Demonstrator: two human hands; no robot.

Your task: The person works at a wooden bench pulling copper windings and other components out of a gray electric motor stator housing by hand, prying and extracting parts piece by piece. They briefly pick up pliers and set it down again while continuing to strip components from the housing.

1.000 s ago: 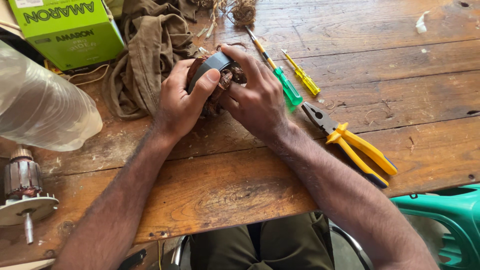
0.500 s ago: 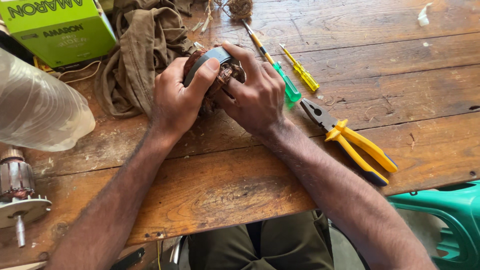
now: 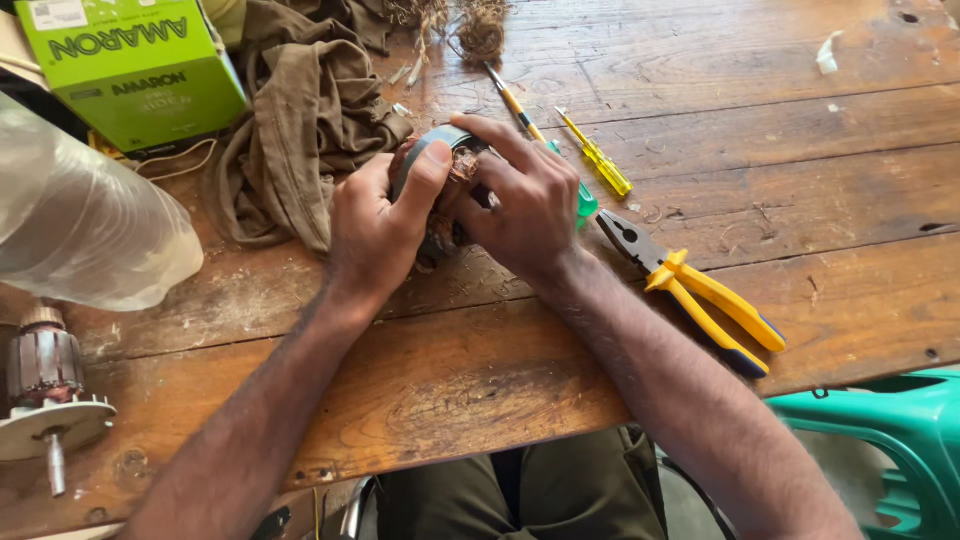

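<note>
Both my hands grip a round grey metal motor part with copper windings point(image 3: 448, 150) on the wooden workbench point(image 3: 700, 120). My left hand point(image 3: 378, 225) wraps its left side, thumb pressed on the grey rim. My right hand point(image 3: 525, 205) covers its right side, fingers curled over the top. Most of the part is hidden under my fingers. A green-handled screwdriver point(image 3: 584, 203) lies partly under my right hand.
Yellow-handled pliers point(image 3: 705, 295) and a small yellow screwdriver point(image 3: 597, 155) lie to the right. A brown cloth point(image 3: 300, 130), a green box point(image 3: 135, 65) and a clear plastic bag point(image 3: 85, 230) sit left. A motor rotor point(image 3: 45, 385) stands at front left. A green plastic chair point(image 3: 890, 440) is at lower right.
My hands and the motor part have stayed in about the same place on the bench; the fingers shifted slightly around the part. The camera view drifted a little.
</note>
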